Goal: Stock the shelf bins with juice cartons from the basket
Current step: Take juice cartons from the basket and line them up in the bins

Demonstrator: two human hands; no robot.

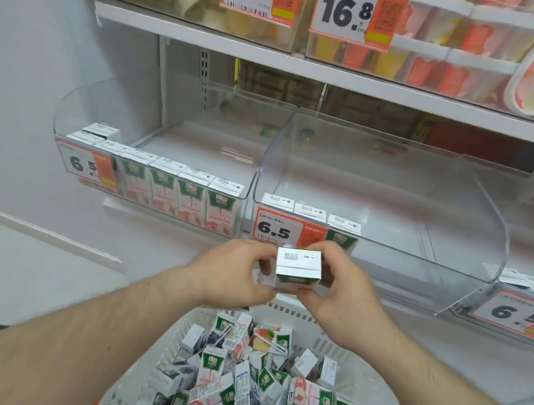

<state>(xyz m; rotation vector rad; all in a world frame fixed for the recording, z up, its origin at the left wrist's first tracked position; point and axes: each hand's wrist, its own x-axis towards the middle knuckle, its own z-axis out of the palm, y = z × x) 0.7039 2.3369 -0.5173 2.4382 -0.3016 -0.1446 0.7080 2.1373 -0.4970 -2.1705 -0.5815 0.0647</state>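
Both hands hold one small white and green juice carton upright above the basket. My left hand grips its left side and my right hand grips its right side. The white plastic basket below is full of several loose cartons lying at all angles. The left clear shelf bin has a front row of several upright cartons. In the middle clear bin stand three cartons at its front left, behind a 6.5 price tag.
A third bin with a 6.5 tag sits at the right edge. The shelf above carries clear boxes of cups with 9.9 and 16.8 tags. A white wall and pale floor lie to the left.
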